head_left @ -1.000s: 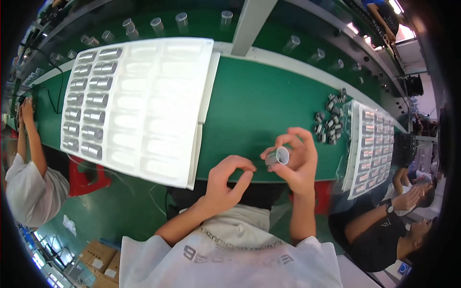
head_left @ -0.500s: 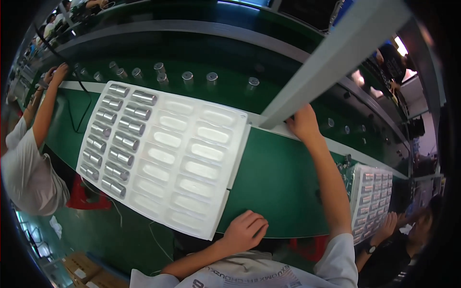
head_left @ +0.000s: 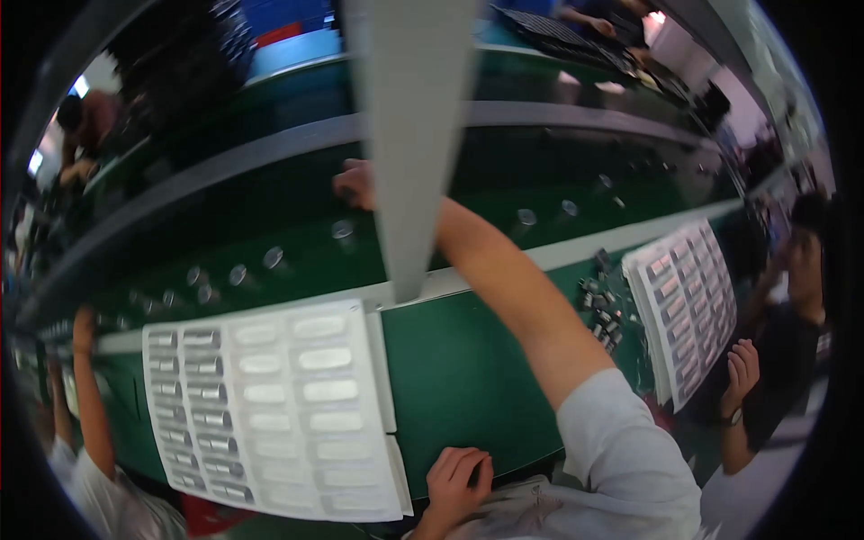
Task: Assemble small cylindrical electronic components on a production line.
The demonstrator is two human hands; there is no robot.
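Observation:
Resting by the near table edge, my left hand (head_left: 459,479) is closed in a loose curl, with nothing visible in it. It lies just right of a white plastic tray (head_left: 313,441) with rows of oblong recesses. Silver metal cylinders (head_left: 211,393) fill the tray's two left columns; the two right columns hold none. My right arm reaches past the far side of a grey post, which hides my wrist. My right hand (head_left: 356,183) shows left of the post, above the dark green belt, its fingers smeared by motion. The nearest upright cylinder (head_left: 343,230) stands below it on the belt.
The grey post (head_left: 414,153) rises from the pale rail between table and belt. More cylinders (head_left: 273,258) stand along the belt on both sides. At right lie small dark parts (head_left: 601,301) and a filled tray (head_left: 688,297) beside a co-worker (head_left: 765,360). Another co-worker's arm (head_left: 93,405) reaches in at left.
My view has swung to the right. My right hand has gone from beside the post's foot to above the belt, beyond the post. My left hand stays near the table edge.

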